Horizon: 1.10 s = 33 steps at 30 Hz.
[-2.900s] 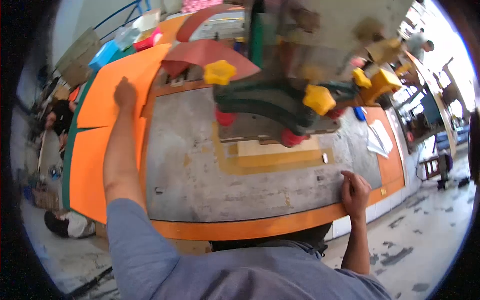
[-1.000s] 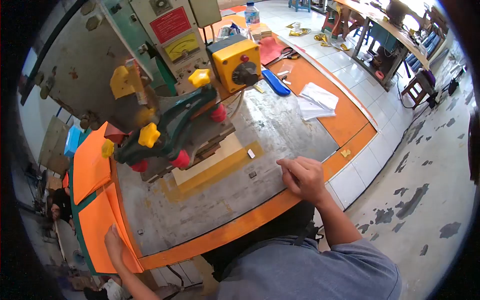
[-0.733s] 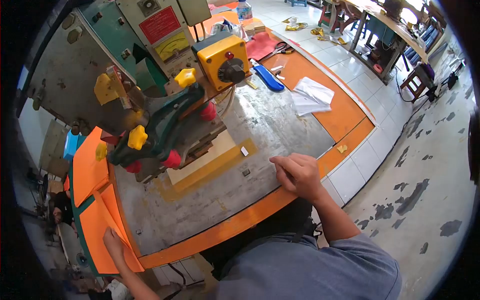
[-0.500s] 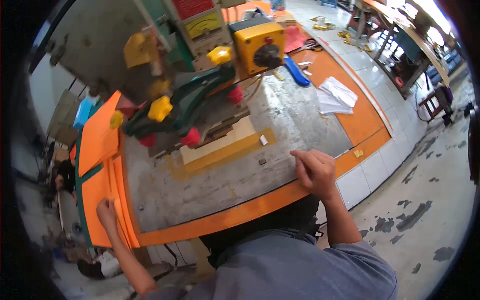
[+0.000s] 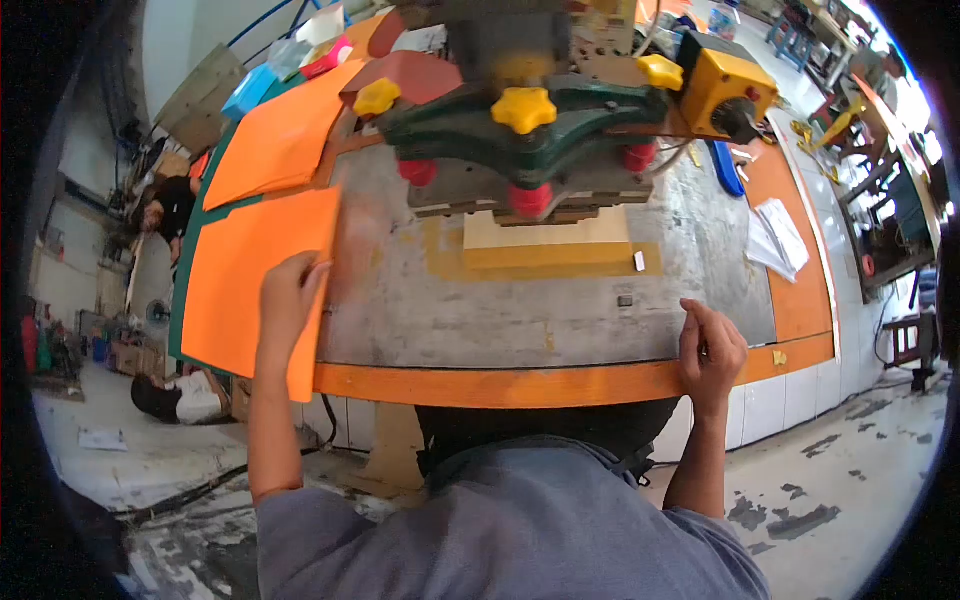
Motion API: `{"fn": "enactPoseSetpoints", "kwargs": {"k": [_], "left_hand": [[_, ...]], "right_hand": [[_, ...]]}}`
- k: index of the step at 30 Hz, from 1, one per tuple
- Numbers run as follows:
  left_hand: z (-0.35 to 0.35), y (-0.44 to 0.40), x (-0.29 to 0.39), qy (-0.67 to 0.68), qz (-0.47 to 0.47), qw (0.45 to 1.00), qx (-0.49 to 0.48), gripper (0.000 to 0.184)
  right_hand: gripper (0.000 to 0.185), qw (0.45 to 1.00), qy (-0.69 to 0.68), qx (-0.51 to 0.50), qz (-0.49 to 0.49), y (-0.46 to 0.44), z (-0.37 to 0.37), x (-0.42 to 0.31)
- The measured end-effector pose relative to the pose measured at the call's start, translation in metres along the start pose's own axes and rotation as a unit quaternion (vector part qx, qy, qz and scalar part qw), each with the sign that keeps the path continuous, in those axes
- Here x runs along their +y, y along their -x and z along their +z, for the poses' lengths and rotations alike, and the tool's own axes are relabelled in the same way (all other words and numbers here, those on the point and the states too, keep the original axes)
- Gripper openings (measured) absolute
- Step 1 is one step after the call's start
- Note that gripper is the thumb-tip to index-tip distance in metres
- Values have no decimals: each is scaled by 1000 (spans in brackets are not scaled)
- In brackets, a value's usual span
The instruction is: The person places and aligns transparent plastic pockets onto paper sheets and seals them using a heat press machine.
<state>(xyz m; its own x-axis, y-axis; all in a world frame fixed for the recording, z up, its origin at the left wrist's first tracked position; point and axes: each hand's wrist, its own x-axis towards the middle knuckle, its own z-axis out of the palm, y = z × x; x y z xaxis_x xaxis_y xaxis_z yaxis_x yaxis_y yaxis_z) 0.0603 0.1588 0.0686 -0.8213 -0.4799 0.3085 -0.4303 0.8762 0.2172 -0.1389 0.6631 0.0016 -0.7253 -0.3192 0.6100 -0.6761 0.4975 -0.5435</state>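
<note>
My left hand [image 5: 288, 298] is at the right edge of an orange sheet [image 5: 235, 285] on the near stack, thumb and fingers pinched on the edge. By the front edge of the table, my right hand [image 5: 712, 350] is loosely curled, index finger pointing forward, with nothing seen in it. Ahead is a press head with a dark green arm frame [image 5: 590, 135], yellow star knobs [image 5: 524, 110] and red cups [image 5: 530, 198]. Below it, a cream board [image 5: 545, 240] bordered by brown tape lies on the grey metal plate [image 5: 460, 325].
Another orange stack [image 5: 285, 135] lies farther back on the left. A yellow box [image 5: 722, 85] with a black knob stands at the back right, near a blue-handled tool [image 5: 726, 168] and folded white paper [image 5: 778, 240]. People are on the left, beyond the table.
My view has turned left and levelled. My left hand has moved up to the right edge of the near stack, with the sheet's edge in its fingers. The right hand stays by the table edge.
</note>
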Motion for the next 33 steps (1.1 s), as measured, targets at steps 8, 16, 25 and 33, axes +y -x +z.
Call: {"fn": "enactPoseSetpoints", "kwargs": {"k": [8,16,25,33], "left_hand": [[50,5,103,16,96,994,-57,28],[73,4,167,10,128,982,-142,28],[88,14,199,82,155,971,-162,33],[62,26,142,228,267,921,-170,38]], "right_hand": [[17,1000,12,-7,-16,0,1,-4],[16,1000,22,-10,-8,-2,0,-5],[19,1000,9,-5,1,-3,-3,-6],[16,1000,-8,1,-9,-1,-2,1]]}}
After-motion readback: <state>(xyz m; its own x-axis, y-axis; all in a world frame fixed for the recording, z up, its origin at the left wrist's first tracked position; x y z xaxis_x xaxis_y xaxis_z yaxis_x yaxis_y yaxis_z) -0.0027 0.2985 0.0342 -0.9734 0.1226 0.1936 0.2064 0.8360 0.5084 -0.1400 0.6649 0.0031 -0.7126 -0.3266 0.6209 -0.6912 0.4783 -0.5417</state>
